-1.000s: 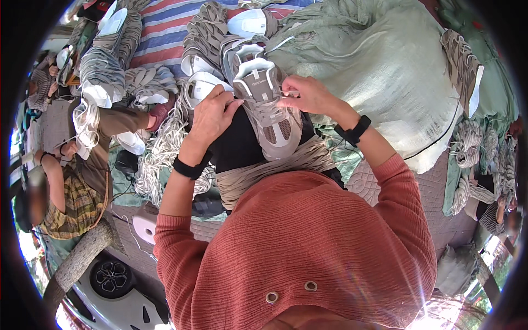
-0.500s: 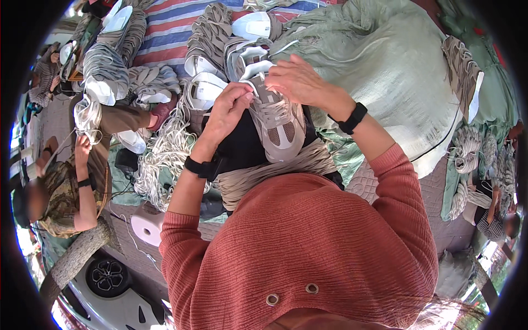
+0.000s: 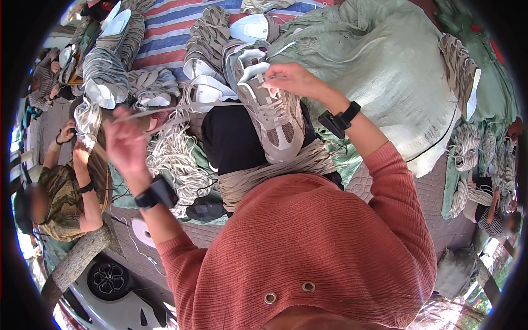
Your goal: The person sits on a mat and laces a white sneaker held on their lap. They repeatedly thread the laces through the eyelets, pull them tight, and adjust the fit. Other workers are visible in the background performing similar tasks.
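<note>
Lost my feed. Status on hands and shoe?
Left hand pulling beige lace out sideways. Right hand at beige mesh sneaker on lap. Nothing blocking.

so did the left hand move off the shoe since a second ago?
Yes. The left hand has swung out to the person's left, away from the beige sneaker on the lap, drawing a lace taut; the right hand stays at the shoe.

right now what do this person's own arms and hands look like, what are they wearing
Both forearms wear rust-orange ribbed knit sleeves pushed up toward the elbows. The left hand and right hand are bare, without gloves. Each wrist carries a black strap: the left wristband has a flat black block, and the right wristband has a chunkier black clip.
</note>
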Motion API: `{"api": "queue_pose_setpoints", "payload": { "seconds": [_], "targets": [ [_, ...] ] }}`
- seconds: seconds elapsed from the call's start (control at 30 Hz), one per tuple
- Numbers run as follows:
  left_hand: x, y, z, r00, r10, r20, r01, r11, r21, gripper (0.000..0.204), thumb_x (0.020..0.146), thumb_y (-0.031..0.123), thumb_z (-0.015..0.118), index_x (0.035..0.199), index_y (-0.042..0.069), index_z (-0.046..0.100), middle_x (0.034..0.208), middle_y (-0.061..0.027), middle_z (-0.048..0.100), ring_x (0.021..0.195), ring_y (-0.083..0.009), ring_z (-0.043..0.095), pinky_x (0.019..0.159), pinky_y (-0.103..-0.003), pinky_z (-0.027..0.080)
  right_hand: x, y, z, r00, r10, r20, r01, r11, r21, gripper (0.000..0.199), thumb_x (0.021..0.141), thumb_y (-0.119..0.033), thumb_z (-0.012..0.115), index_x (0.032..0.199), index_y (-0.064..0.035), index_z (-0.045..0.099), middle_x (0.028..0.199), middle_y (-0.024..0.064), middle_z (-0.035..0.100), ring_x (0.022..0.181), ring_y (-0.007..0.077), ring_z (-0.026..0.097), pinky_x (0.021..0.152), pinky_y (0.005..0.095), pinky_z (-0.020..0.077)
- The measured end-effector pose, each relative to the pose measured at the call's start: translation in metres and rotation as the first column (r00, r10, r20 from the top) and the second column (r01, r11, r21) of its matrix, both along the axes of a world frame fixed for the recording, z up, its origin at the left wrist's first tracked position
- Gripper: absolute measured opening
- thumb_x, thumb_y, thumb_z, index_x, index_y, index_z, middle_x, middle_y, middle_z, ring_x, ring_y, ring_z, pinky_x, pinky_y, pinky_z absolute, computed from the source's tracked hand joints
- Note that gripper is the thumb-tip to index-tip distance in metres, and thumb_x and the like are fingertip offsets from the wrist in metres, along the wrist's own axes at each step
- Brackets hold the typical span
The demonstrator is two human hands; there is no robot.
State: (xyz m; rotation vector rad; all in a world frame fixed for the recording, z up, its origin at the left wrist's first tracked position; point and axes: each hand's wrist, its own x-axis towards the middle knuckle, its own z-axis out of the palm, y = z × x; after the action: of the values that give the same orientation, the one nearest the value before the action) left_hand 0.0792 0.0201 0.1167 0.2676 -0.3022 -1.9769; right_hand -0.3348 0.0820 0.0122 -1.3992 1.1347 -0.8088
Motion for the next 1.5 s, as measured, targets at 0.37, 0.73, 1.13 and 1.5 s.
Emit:
{"api": "queue_pose_setpoints", "payload": {
  "seconds": [0.37,0.73,1.13,1.5],
  "targets": [
    [0.213,0.085,-0.056,0.645,0.684,0.341,-0.757,0.633,0.165,0.028,0.097,0.017,0.053,0.114,-0.005,0.054,0.102,-0.0143,0.058,0.076,-0.0166,0.050,0.065,-0.028,0.043,-0.154,0.116,0.008,0.666,-0.682,-0.302,0.723,0.690,0.033,0.028,0.090,-0.035,0.066,0.098,-0.0089,0.073,0.072,0.0017,0.065,0.068,0.0076,0.055,0.067,0.0240,0.0426],
    [0.098,0.046,-0.098,-0.159,0.682,0.714,-0.271,0.666,-0.695,0.018,0.085,0.004,0.061,0.101,-0.004,0.062,0.091,-0.0073,0.064,0.081,-0.0139,0.059,0.073,-0.028,0.049,-0.177,0.132,0.001,0.649,-0.669,-0.363,0.676,0.726,-0.128,0.031,0.089,-0.030,0.065,0.110,-0.0067,0.067,0.082,0.0049,0.067,0.069,0.0107,0.058,0.065,0.0259,0.0475],
    [-0.207,0.058,-0.067,0.001,0.966,0.258,0.933,0.092,-0.347,0.011,0.074,0.011,0.067,0.085,0.010,0.066,0.075,-0.0052,0.063,0.075,-0.0226,0.060,0.078,-0.037,0.040,0.011,0.013,0.005,0.734,-0.372,-0.569,-0.185,0.696,-0.694,0.009,0.089,-0.020,0.060,0.092,-0.0150,0.067,0.085,-0.0041,0.061,0.089,0.0171,0.052,0.086,0.0358,0.0351],
    [-0.237,0.047,-0.054,-0.287,0.897,0.337,0.954,0.235,0.187,0.017,0.068,0.011,0.065,0.085,0.010,0.070,0.082,-0.0091,0.070,0.083,-0.0253,0.067,0.085,-0.043,0.041,-0.001,0.018,0.000,0.718,-0.390,-0.577,-0.169,0.706,-0.688,0.010,0.088,-0.021,0.061,0.094,-0.0153,0.067,0.084,-0.0031,0.058,0.087,0.0185,0.050,0.082,0.0360,0.0348]
  ]
}}
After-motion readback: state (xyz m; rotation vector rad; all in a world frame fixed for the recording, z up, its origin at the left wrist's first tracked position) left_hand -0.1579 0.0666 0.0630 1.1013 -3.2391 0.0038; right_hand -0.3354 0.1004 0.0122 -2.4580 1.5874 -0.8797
